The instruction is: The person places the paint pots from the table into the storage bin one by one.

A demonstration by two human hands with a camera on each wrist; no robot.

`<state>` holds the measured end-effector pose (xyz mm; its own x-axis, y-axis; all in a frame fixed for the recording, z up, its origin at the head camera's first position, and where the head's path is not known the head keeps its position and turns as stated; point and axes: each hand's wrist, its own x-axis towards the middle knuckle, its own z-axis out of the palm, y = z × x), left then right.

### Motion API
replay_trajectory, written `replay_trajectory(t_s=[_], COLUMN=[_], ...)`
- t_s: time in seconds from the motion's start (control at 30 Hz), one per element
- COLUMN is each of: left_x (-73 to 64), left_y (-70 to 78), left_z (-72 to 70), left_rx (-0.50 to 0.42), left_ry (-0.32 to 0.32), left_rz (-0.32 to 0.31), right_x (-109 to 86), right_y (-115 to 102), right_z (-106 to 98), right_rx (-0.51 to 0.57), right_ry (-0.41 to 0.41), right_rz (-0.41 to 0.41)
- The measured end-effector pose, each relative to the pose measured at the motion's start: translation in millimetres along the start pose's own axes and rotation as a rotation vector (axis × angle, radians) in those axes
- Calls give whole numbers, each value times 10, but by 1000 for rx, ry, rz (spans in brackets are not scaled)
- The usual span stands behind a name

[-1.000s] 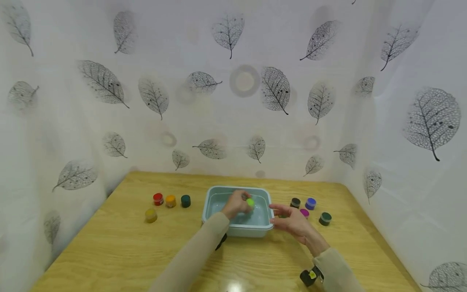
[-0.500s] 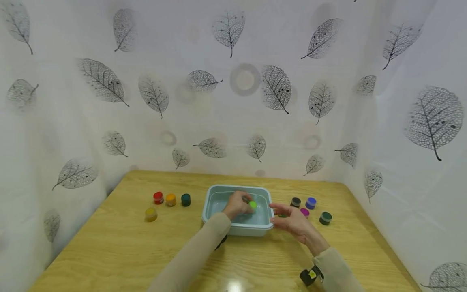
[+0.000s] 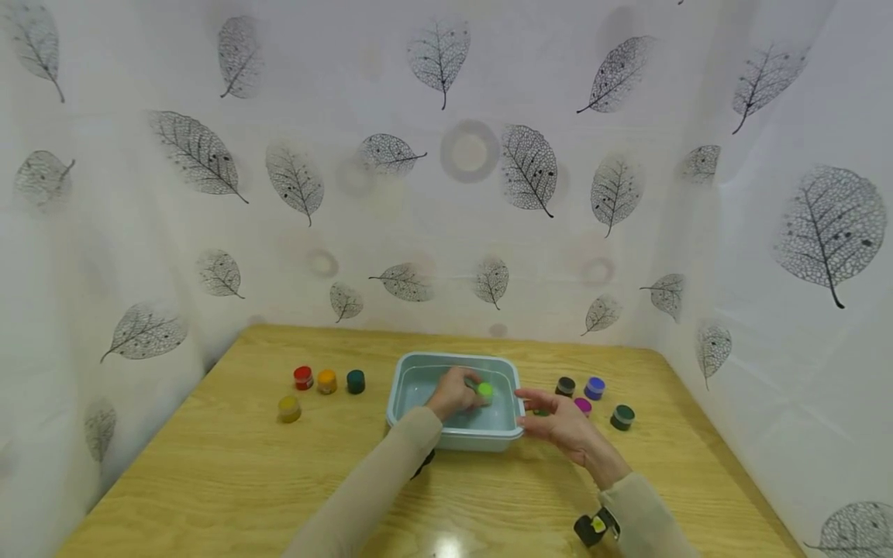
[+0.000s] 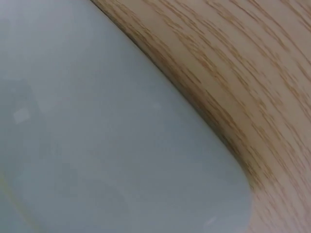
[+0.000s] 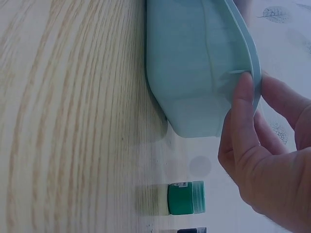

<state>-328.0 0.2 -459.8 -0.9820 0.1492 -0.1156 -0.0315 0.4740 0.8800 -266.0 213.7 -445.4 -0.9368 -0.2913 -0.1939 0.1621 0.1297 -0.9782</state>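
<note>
A pale blue plastic basin (image 3: 456,436) stands in the middle of the wooden table. My left hand (image 3: 455,390) reaches inside it, fingers around a small paint jar with a light green lid (image 3: 485,389). The hand covers part of that jar, which is low in the basin. At the basin's right end, my right hand (image 3: 563,428) pinches the rim. The right wrist view shows the thumb and fingers on either side of the basin wall (image 5: 194,58). Only the basin's outer side (image 4: 121,126) and the table appear in the left wrist view; the left hand is hidden there.
Left of the basin stand red (image 3: 303,378), orange (image 3: 326,381), dark teal (image 3: 355,381) and yellow (image 3: 289,408) paint jars. To its right are black (image 3: 565,386), blue (image 3: 594,387), magenta (image 3: 582,405), dark green (image 3: 622,417) and green (image 5: 182,198) jars. A leaf-print curtain (image 3: 460,232) surrounds the table.
My left hand and the light green jar have shifted slightly right and lower within the basin. The right hand stays on the rim.
</note>
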Motion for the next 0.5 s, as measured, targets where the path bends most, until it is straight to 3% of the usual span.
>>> replay_trajectory(t_s=[0.5], left_x=[22], left_y=[36], left_z=[-2], left_rx=[-59], left_ry=[-56], left_rz=[-22], right_x=[23], right_y=[-9], right_z=[-7], right_rx=[19], right_ry=[-12], right_rz=[7])
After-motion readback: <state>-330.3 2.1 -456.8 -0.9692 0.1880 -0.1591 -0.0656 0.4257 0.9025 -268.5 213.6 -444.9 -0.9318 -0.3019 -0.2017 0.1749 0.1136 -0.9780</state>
